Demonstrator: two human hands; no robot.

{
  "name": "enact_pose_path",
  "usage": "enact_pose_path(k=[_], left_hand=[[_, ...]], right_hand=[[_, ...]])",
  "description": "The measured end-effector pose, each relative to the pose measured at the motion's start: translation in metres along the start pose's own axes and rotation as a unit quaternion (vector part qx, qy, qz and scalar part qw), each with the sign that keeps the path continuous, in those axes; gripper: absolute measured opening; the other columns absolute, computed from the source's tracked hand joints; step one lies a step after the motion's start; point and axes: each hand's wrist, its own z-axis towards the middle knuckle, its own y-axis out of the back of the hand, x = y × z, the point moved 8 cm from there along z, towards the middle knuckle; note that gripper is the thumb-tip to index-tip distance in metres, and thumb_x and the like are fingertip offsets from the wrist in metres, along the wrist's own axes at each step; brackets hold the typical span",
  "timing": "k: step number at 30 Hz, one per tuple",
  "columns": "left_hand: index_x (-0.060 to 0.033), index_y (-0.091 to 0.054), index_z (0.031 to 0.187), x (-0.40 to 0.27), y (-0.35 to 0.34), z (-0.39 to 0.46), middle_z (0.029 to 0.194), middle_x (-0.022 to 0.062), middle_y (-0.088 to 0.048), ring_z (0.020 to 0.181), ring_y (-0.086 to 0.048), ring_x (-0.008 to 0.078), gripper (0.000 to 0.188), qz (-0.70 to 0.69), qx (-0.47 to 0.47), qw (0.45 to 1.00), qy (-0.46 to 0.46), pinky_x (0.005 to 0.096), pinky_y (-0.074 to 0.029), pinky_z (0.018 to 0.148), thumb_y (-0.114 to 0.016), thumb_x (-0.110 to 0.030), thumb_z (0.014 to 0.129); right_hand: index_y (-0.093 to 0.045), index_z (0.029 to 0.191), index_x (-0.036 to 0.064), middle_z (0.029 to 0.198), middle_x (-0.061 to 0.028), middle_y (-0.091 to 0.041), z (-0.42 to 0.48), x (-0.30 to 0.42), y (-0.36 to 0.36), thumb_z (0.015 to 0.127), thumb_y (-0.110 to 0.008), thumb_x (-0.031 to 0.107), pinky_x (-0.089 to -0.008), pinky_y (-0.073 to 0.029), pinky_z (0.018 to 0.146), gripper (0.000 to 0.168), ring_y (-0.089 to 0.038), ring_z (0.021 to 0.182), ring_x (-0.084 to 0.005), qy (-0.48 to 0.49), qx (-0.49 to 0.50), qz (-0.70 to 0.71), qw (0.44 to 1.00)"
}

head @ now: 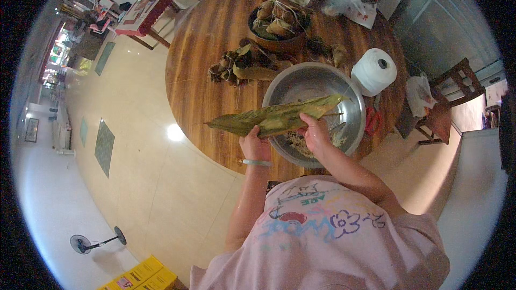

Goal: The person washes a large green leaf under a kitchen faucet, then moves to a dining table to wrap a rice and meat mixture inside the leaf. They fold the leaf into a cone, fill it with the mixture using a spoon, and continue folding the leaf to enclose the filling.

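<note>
A long, green-brown leaf (274, 119), perhaps several layered together, spans the space between my two hands. My left hand (256, 145) grips its lower edge left of the middle, thumb on top. Farther right, my right hand (315, 133) pinches the same edge, also with the thumb uppermost. Beneath the leaf stands a wide metal basin (278, 84), which it partly covers. Loose plant scraps (298, 143) lie in the basin's near part. The leaf's pointed left tip reaches past the basin, over the wooden table.
Beyond the basin, a dark bowl (278, 42) holds leaf-wrapped, string-tied bundles (279, 16). More tied bundles (227, 66) lie on the round wooden table (193, 88). Right of the basin are a white thread cone (373, 71) and red-handled scissors (374, 121). A wooden chair (439, 104) stands at the right.
</note>
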Motion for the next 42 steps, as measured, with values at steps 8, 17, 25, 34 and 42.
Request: enact_pose_path(k=[8, 17, 25, 34, 42], left_hand=[[-0.0056, -0.038, 0.114, -0.002, -0.012, -0.005, 0.106, 0.0084, -0.051, 0.089, -0.055, 0.0229, 0.042, 0.035, 0.024, 0.999, -0.012, 0.0336, -0.049, 0.069, -0.05, 0.007, 0.077], [-0.0094, -0.032, 0.122, 0.014, -0.014, -0.004, 0.115, 0.0084, -0.046, 0.097, -0.05, 0.02, 0.057, 0.101, 0.099, 0.984, -0.11, 0.0319, -0.044, 0.08, -0.048, 0.014, 0.073], [-0.0064, -0.051, 0.106, 0.021, -0.006, 0.007, 0.096, 0.0065, -0.057, 0.089, -0.054, 0.0225, 0.04, 0.083, 0.059, 0.992, -0.079, 0.0348, -0.048, 0.072, -0.052, 0.011, 0.07], [-0.0035, -0.051, 0.094, 0.014, -0.011, -0.003, 0.086, 0.0089, -0.058, 0.073, -0.056, 0.0212, 0.028, 0.049, -0.032, 0.997, -0.05, 0.0314, -0.044, 0.052, -0.064, -0.002, 0.07], [-0.003, -0.042, 0.106, 0.014, -0.01, -0.013, 0.096, 0.0104, -0.056, 0.073, -0.059, 0.0224, 0.042, 0.079, -0.09, 0.993, -0.01, 0.0332, -0.049, 0.05, -0.066, -0.006, 0.071]], right_hand=[[-0.049, 0.102, 0.01, 0.093, -0.0024, -0.055, 0.018, -0.009, 0.022, 0.072, -0.06, 0.006, -0.0325, -0.046, 0.06, 0.032, -0.054, 0.081, -0.0175, 0.083, -0.048, 0.005, 0.995], [-0.053, 0.097, 0.004, 0.092, -0.0045, -0.057, 0.017, -0.01, 0.031, 0.073, -0.059, 0.005, -0.0319, -0.044, 0.066, 0.025, -0.055, 0.081, -0.0171, 0.107, -0.1, -0.095, 0.985], [-0.052, 0.096, 0.003, 0.093, -0.0051, -0.057, 0.011, -0.01, 0.024, 0.072, -0.061, 0.005, -0.0307, -0.045, 0.07, 0.026, -0.055, 0.084, -0.0172, 0.078, -0.083, -0.102, 0.988], [-0.044, 0.107, 0.01, 0.098, -0.0024, -0.053, -0.001, 0.003, 0.009, 0.069, -0.068, 0.012, -0.0295, -0.046, 0.067, 0.044, -0.052, 0.087, -0.0157, 0.029, -0.039, 0.019, 0.999], [-0.05, 0.105, 0.009, 0.098, -0.0031, -0.054, 0.027, 0.006, 0.035, 0.068, -0.071, 0.023, -0.035, -0.045, 0.063, 0.045, -0.053, 0.085, -0.0174, 0.059, -0.118, -0.006, 0.991]])
